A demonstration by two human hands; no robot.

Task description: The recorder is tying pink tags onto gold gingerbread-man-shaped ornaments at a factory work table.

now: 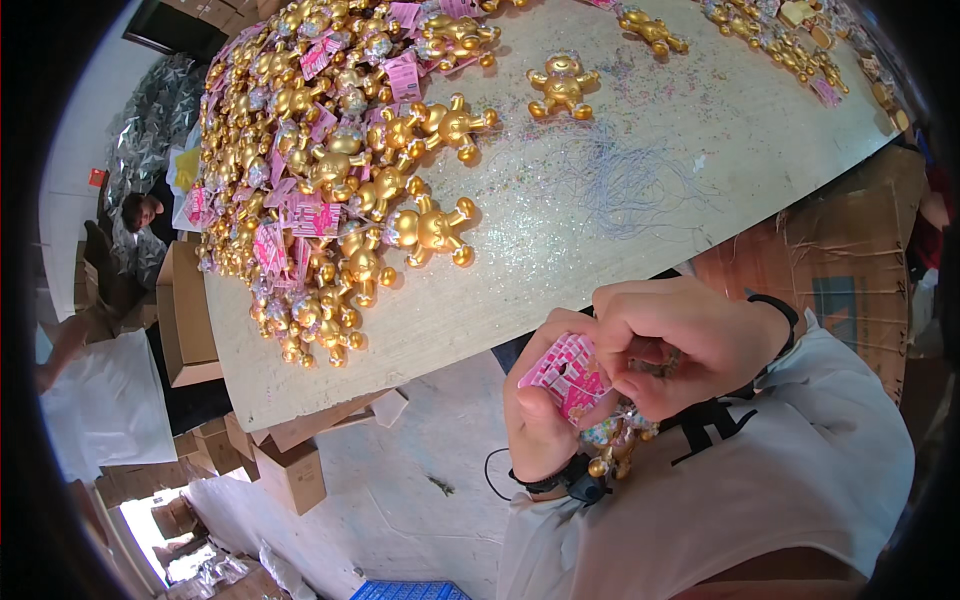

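Observation:
My left hand (545,425) grips a pink-and-white printed card tag (566,372), with the thumb pressed on its face. Close against the tag's right edge, my right hand (690,335) has its fingers curled into a pinch; whatever lies between them is hidden. Below the two hands, near my shirt, hangs a small gold figure (622,445) with shiny, many-coloured beads or glitter, partly covered by the hands. On the table beyond lies a large heap of similar gold bear-like figures (340,165), many with pink tags. One gold figure (562,85) lies apart from the heap.
Thin pale threads (630,185) lie tangled on the glitter-strewn table (520,240). More gold pieces (790,50) are at the far right. Cardboard boxes (290,475) stand on the floor, with a blue crate (410,590) at the lower edge. Another person (140,212) is at the left.

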